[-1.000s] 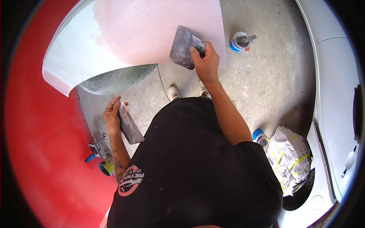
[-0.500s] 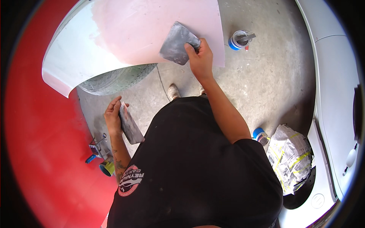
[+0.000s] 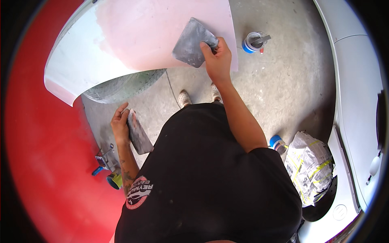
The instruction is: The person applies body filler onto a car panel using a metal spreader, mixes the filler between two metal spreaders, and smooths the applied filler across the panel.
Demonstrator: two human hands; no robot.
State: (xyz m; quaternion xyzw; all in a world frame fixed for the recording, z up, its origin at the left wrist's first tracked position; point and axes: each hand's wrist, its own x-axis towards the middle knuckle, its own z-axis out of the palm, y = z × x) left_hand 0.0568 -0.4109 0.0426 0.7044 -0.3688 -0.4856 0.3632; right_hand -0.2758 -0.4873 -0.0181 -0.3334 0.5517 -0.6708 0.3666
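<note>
The left hand, fingers pointing forward, held a narrow, grey-smeared rectangular plate along its right side; the right hand, arm stretched forward, pinched a square grey spreader over a pink-and-white curved panel.

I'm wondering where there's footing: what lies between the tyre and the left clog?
Between tyre and left clog, the head view shows concrete floor, crossed by a thin dark line.

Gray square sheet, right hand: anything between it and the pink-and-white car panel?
Nothing visible. The right hand grips the gray square sheet by its right corner, over the pink part of the car panel; contact can't be told.
</note>
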